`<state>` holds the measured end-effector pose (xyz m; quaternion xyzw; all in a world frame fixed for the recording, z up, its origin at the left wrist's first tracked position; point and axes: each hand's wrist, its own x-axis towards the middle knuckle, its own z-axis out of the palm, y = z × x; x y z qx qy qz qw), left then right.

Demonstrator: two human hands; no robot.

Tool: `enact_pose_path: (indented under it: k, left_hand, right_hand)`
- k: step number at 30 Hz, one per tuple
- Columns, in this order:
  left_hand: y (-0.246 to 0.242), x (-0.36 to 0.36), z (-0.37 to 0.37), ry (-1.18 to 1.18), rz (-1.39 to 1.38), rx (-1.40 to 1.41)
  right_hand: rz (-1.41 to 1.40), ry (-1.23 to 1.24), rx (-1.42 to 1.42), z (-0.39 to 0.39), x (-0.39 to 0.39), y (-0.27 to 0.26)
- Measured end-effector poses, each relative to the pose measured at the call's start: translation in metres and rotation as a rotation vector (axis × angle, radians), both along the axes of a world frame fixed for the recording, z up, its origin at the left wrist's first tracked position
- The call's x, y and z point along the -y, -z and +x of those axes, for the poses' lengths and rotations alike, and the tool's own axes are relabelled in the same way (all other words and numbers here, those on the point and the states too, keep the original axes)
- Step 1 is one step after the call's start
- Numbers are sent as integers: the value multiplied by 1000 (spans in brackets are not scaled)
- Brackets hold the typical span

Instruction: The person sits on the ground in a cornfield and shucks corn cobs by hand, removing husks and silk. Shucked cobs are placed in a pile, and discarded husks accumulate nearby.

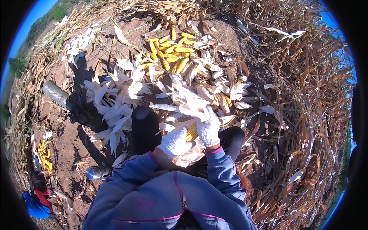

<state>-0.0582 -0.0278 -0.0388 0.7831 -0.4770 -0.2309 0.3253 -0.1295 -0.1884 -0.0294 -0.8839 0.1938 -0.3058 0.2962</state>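
Between my gloved hands, over my lap, is a corn ear [192, 132] with yellow kernels partly bared. My left hand [174, 143], in a white knit glove, holds the ear's lower left side. My right hand [209, 128], gloved alike, is closed on pale husk leaves [191, 105] at the ear's upper right. Loose husks [187, 158] lie just below the hands. Beyond my knees lies a pile of bare yellow corn ears [172, 53]. Unhusked or partly husked ears [221, 89] lie to its lower right, and a heap of pale husks [118, 97] lies to the left.
A silvery cylinder [56, 93] lies at the left, and a shiny metal container [98, 172] is beside my left side. Dry corn stalks [304, 115] stand thick on the right. Far left are more corn ears [45, 156] and a person [37, 201] in blue and red.
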Motion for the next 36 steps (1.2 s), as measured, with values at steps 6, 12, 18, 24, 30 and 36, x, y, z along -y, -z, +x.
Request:
enact_pose_path:
  k: [6,12,18,24,30,36]
  left_hand:
    - [0,0,-4,70,-42,-137]
    - [3,6,-6,71,-77,-296]
    - [10,7,-5,68,-161,-998]
    - [4,3,-22,108,-273,-1523]
    - [-9,0,-27,-209,-411,-1827]
    - [-23,-9,21,39,-693,-1593]
  right_hand:
    - [-184,-138,-62,-1,4,7]
    - [1059,-60,380,9,4,-4]
    - [1282,-21,684,14,-6,-39]
    - [1496,-61,835,14,-4,-54]
    - [1758,-486,1126,19,19,-49]
    - [1576,171,904,-1,40,17]
